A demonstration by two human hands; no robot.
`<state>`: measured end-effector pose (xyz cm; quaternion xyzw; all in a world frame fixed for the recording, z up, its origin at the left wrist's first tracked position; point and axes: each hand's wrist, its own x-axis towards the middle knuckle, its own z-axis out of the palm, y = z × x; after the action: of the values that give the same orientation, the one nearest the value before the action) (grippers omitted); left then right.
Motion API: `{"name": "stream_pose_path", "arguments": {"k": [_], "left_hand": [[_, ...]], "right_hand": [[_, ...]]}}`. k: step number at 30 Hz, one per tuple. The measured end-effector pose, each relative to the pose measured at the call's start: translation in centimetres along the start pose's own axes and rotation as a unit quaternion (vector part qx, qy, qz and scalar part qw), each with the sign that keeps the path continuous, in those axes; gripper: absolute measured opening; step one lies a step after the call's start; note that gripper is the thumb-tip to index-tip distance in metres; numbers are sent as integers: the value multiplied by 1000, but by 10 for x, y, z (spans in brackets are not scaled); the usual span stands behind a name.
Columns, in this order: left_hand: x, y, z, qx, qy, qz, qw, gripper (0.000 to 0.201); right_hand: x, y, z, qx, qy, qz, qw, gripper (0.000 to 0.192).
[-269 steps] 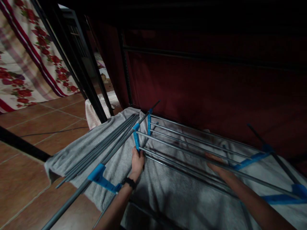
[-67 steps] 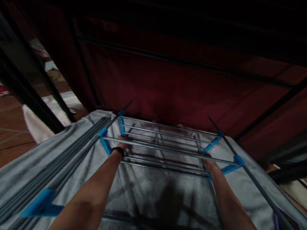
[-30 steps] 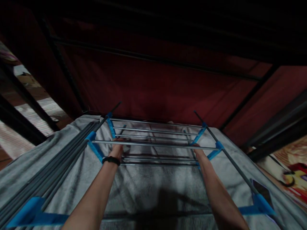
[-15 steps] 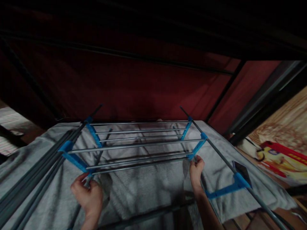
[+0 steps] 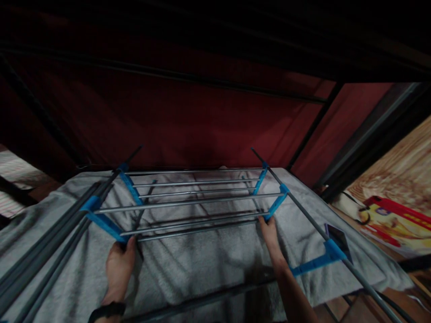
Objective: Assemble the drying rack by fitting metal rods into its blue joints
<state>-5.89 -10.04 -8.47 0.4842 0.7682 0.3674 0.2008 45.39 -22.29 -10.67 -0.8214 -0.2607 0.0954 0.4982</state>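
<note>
A metal rack (image 5: 198,202) of silver rods joined by blue plastic brackets lies on a grey cloth (image 5: 208,264). My left hand (image 5: 119,267) grips the near left blue bracket (image 5: 104,224) at its lower end. My right hand (image 5: 269,231) reaches to the near right blue bracket (image 5: 274,207) and touches the rod ends there. It is too dim to see whether its fingers close. A black band sits on my left wrist.
A bundle of loose grey rods (image 5: 40,264) lies along the left of the cloth. A long grey pole (image 5: 313,224) with another blue bracket (image 5: 332,251) runs down the right. Dark red fabric (image 5: 188,121) on a black frame stands behind. Printed cloth (image 5: 390,215) lies far right.
Over the last second both hands have drawn back from the middle rods to the near corner brackets. In the last half second my left hand rose to the bracket.
</note>
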Motion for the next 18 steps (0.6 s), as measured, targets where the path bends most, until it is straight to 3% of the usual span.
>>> {"name": "stream_pose_path", "arguments": {"k": [4,7,12,18], "left_hand": [[-4,9,7,1,62,-36,997,32],[-8,14,10,-4,74,-56,996,34],[-13,8,13,-20,75,-25,997,21],[-16,4,21,-11,105,-26,994,12]], "right_hand": [[-2,-11,-1,-47,8,48,998,45],[-2,-13,-4,-59,-1,48,997,40],[1,-16,-9,-27,-15,34,999,26],[5,-16,-10,2,-20,-12,1000,25]]}}
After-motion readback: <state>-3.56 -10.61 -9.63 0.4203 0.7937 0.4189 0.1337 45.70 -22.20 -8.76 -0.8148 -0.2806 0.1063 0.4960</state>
